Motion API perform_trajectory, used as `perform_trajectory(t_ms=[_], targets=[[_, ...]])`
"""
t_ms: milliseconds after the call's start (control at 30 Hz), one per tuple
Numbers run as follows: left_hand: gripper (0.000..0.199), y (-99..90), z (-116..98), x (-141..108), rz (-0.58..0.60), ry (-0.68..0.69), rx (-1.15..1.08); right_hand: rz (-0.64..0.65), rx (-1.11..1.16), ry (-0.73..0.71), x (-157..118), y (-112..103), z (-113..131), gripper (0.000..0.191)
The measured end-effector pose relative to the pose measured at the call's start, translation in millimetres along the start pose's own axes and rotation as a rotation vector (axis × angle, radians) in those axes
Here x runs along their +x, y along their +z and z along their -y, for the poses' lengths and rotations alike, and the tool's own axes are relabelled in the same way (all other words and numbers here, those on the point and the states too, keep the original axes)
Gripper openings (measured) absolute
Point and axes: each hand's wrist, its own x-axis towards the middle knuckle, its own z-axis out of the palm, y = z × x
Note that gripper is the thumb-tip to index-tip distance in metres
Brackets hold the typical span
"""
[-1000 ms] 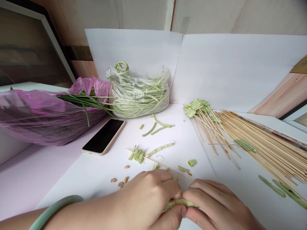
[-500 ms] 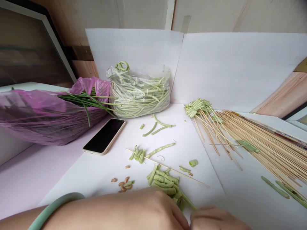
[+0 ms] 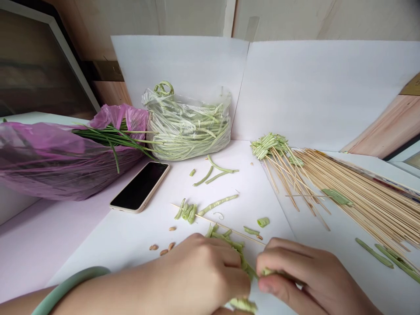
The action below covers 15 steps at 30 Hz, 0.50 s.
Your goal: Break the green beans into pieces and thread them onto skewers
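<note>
My left hand [image 3: 213, 271], a green bangle [image 3: 70, 286] on its wrist, is closed over the pile of cut green bean pieces [image 3: 229, 238] at the bottom centre; its fingertips are hidden. Just to its right, my right hand [image 3: 292, 275] pinches a green bean piece [image 3: 269, 272] between thumb and fingers. Above both hands lies a thin wooden skewer [image 3: 226, 226] with several short bean pieces [image 3: 187, 211] threaded near its left end. Brown beans [image 3: 164, 252] lie left of the pile. Another bean piece [image 3: 243, 305] shows below my left hand.
A clear bag of long beans [image 3: 193, 127] and a purple bag [image 3: 62, 162] stand at the back left, near a phone [image 3: 140, 187]. At the right lie loaded skewers [image 3: 269, 145], many bare skewers [image 3: 361, 192] and loose bean pods [image 3: 374, 253].
Both hands have risen into fuller view. My right hand now shows a bean piece in its fingers, and my left hand covers more of the pile and some brown beans.
</note>
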Motion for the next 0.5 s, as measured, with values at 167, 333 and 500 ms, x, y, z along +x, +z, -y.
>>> perform_trajectory(t_ms=[167, 333, 500], targets=[[0.015, 3.4, 4.6, 3.1, 0.011, -0.11, 0.249, -0.029, -0.048, 0.036, 1.8, 7.8, -9.5, 0.015], [0.014, 7.3, 6.3, 2.1, -0.049, -0.171, 0.295, -0.135, -0.041, -0.047, 3.0, 10.8, -2.8, 0.023], [0.009, 8.5, 4.6, 1.8, -0.063, -0.163, 0.291, -0.205, -0.059, -0.105, 8.4, 3.7, 5.7, 0.03]])
